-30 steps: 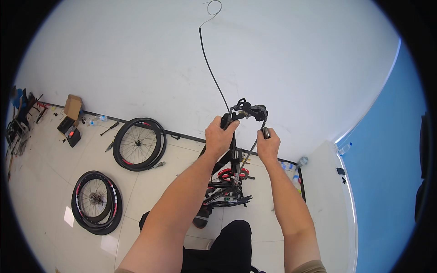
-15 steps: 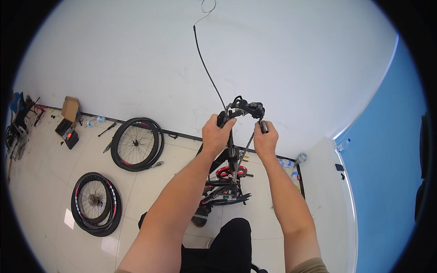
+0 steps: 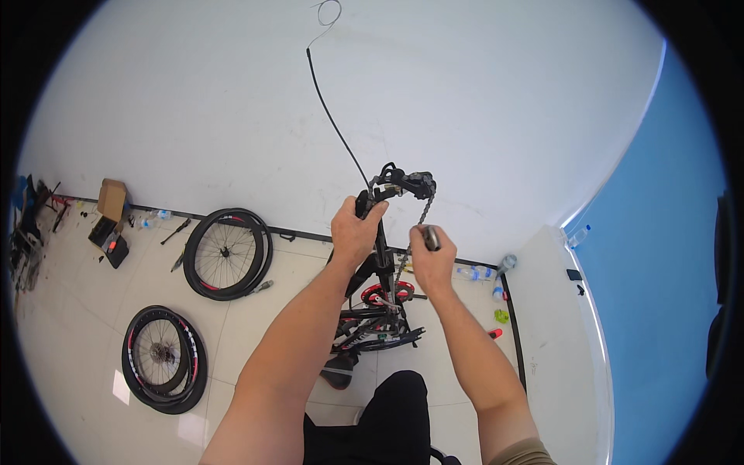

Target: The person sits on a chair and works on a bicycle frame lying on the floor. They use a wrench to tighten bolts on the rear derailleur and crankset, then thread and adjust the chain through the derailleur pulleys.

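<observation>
An upended black bicycle frame (image 3: 381, 242) stands in front of me. Near its top, my left hand (image 3: 357, 230) is closed round the frame end, with the thumb lying across it. A black rear derailleur (image 3: 417, 184) is mounted just right of that hand. From the derailleur, a chain (image 3: 425, 209) runs down toward the red-and-black chainring (image 3: 377, 294). My right hand (image 3: 433, 263) makes a fist beside the chain, round a small dark metal tool (image 3: 432, 238) whose rounded end sticks out; its kind is hidden. Black cable housing (image 3: 333, 116) rises from the frame end, with bare wire curling at its tip.
Two wheels with tyres, one (image 3: 226, 253) against the wall and one (image 3: 164, 358) nearer, lie on the tiled floor at the left. Farther left is an opened cardboard box (image 3: 113, 200). Plastic bottles (image 3: 474, 273) and a red-handled item (image 3: 495, 334) lie along the right wall.
My right hand has moved down and away from the derailleur, with the metal tool still in its fist. My left hand keeps its hold on the frame end. The whole view has shifted slightly.
</observation>
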A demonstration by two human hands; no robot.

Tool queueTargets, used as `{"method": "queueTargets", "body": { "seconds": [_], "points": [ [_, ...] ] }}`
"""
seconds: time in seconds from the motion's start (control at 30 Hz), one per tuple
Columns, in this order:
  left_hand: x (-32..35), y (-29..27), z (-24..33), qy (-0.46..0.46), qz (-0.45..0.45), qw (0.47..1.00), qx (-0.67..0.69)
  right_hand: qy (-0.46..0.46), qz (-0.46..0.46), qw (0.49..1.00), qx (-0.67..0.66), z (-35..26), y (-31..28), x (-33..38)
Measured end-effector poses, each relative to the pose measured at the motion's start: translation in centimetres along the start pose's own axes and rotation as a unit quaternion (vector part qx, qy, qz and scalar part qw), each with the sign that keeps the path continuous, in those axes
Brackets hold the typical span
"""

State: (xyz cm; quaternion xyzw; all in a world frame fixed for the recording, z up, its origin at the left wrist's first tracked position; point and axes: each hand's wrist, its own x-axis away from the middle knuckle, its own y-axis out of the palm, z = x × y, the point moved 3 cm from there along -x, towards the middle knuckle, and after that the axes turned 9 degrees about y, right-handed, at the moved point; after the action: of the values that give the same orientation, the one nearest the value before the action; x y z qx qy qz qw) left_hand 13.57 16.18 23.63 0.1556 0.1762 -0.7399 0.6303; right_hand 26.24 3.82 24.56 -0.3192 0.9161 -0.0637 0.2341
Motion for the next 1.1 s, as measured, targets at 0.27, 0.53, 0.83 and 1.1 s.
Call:
{"method": "queueTargets", "body": {
  "seconds": [0.27, 0.53, 0.83, 1.1],
  "points": [
    [-0.1, 0.4, 0.3, -0.018, -0.005, 1.0, 0.014, -0.052, -0.119, 0.98, -0.154, -6.6, 2.3, 4.3],
    [-0.2, 1.0, -1.0, -0.038, -0.02, 0.995, 0.094, -0.102, -0.088, 0.977, -0.167, -5.8, 4.1, 4.6],
    [0.8, -1.1, -1.2, 0.101, -0.042, 0.992, 0.056, -0.091, -0.072, 0.975, -0.19, -5.4, 4.5, 4.6],
    [1.0, -3.8, -3.6, 0.076, 0.02, 0.991, 0.108, -0.122, -0.042, 0.977, -0.172, -5.7, 4.9, 4.9]
  ]
}}
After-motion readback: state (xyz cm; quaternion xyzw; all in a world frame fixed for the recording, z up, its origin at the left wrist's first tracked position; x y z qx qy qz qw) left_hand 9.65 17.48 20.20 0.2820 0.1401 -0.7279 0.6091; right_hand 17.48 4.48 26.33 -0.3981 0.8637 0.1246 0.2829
